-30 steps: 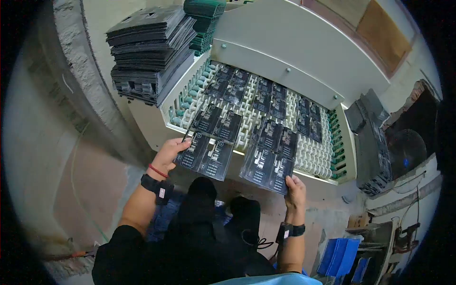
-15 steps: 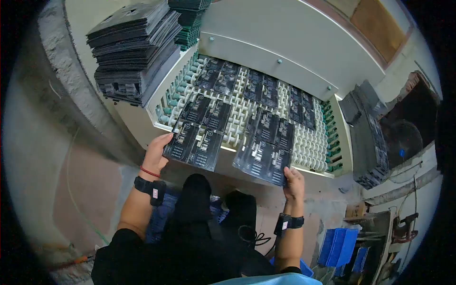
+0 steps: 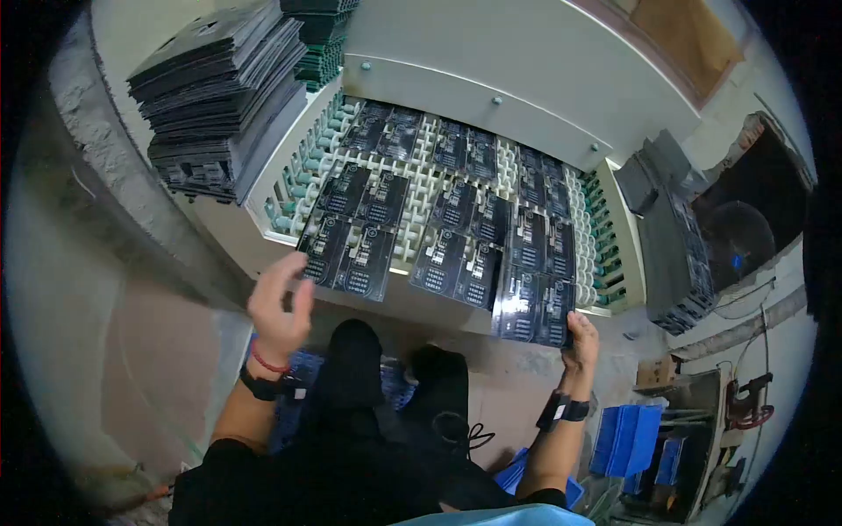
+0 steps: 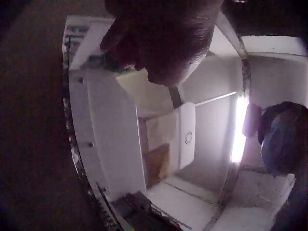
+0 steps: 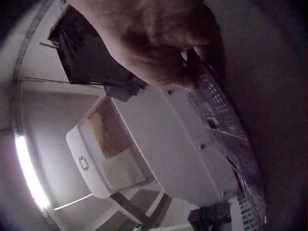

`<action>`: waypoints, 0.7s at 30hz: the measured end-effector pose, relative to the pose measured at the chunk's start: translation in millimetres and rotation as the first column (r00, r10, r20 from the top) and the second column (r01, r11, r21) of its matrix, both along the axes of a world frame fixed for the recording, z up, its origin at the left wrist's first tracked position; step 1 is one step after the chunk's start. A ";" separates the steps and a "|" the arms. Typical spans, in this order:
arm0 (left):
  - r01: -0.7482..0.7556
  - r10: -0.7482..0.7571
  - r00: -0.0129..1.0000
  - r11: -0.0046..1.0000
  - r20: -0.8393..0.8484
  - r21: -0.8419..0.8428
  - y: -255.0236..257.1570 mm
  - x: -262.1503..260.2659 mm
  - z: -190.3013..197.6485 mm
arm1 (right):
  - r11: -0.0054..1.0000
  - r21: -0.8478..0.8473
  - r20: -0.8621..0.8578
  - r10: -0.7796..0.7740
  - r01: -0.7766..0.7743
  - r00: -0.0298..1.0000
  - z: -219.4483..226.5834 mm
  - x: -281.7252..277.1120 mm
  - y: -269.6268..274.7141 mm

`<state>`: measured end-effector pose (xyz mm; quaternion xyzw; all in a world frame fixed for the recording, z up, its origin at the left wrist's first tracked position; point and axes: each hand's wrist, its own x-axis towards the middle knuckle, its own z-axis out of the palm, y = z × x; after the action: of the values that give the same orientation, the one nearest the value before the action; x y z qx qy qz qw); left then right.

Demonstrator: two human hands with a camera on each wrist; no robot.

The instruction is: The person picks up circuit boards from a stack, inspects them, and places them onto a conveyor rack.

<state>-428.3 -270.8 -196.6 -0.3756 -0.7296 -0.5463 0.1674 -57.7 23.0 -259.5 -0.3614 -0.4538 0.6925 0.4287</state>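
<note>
My right hand (image 3: pixel 580 344) pinches the lower right corner of a dark printed panel (image 3: pixel 530 279), which hangs partly over the front edge of the roller bed (image 3: pixel 405 215). In the right wrist view, the panel (image 5: pixel 224 113) extends away from the hand (image 5: pixel 154 43). To its left, a similar panel (image 3: pixel 458 256) lies across the rollers, slightly overlapped. My left hand (image 3: pixel 279 317) is open, thumb and fingers apart, beside the near left corner of another panel (image 3: pixel 349 254); whether it touches is unclear. In the left wrist view, that hand (image 4: pixel 163 41) is dark and holds nothing visible.
Further panels (image 3: pixel 379 129) lie in a back row below the white machine cover (image 3: pixel 491 61). A tall stack of dark sheets (image 3: pixel 206 96) stands at left beside green racks (image 3: pixel 323 53). More dark sheets (image 3: pixel 671 245) are at right, with blue bins (image 3: pixel 627 438) lower down.
The right hand has moved right with its panel, uncovering another panel beneath. My left hand has let go of the left panel and opened. The view has shifted, with the bed lower left.
</note>
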 end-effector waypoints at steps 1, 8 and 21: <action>0.135 -0.139 0.980 0.990 -0.139 -0.044 8.0 8.5 3.5 | 1.000 -0.008 0.026 -0.025 0.025 0.999 -3.7 8.7 14.3; 0.437 -0.573 0.711 0.814 -0.408 -0.382 99.3 80.2 -8.3 | 0.999 0.031 0.300 -0.052 0.045 0.953 -1.9 30.2 75.8; 0.084 -0.386 0.723 0.872 -0.573 -0.482 166.9 101.5 -48.8 | 0.994 0.008 -0.064 -0.112 0.112 0.992 20.1 50.3 -5.1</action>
<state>-326.8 -103.9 -245.4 -0.6608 -0.6697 -0.2255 0.2529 -7.3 17.8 -239.4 -0.3617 -0.4230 0.6759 0.4831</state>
